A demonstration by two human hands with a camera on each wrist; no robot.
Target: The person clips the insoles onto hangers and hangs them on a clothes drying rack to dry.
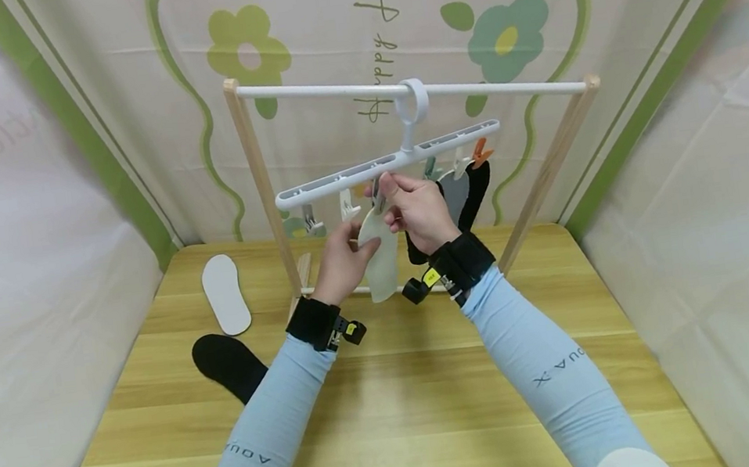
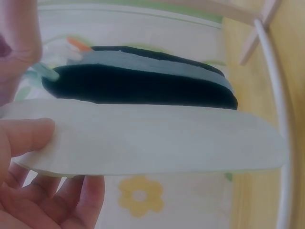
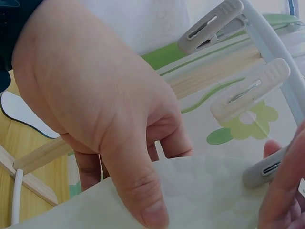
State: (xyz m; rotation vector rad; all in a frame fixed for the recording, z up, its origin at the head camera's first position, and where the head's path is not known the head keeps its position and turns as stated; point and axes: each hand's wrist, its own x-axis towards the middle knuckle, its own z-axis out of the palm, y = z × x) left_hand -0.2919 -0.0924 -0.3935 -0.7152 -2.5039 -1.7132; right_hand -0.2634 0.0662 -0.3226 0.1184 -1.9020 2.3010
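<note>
My left hand point(image 1: 341, 260) pinches a pale cream insole point(image 1: 381, 256) near its upper end, thumb on the near face and fingers behind. The insole hangs lengthwise below a white hanger point(image 1: 339, 180). With thumb and fingers, my right hand point(image 1: 420, 210) pinches a grey clothespin point(image 3: 262, 172) under the hanger's middle. That clothespin's tip lies at the insole's top edge; whether it bites the insole, I cannot tell. To the right, black insoles point(image 2: 143, 86) and a grey insole point(image 1: 456, 195) hang from green, white and orange clothespins point(image 1: 481, 152).
A wooden stand with a white rail point(image 1: 320, 90) carries the hanger by its ring. Left of my hands dangle a grey clothespin point(image 1: 310, 220) and a white clothespin point(image 1: 347, 205). On the wooden table point(image 1: 399, 419) lie a white insole point(image 1: 225, 294) and a black insole point(image 1: 228, 365), partly behind my left sleeve.
</note>
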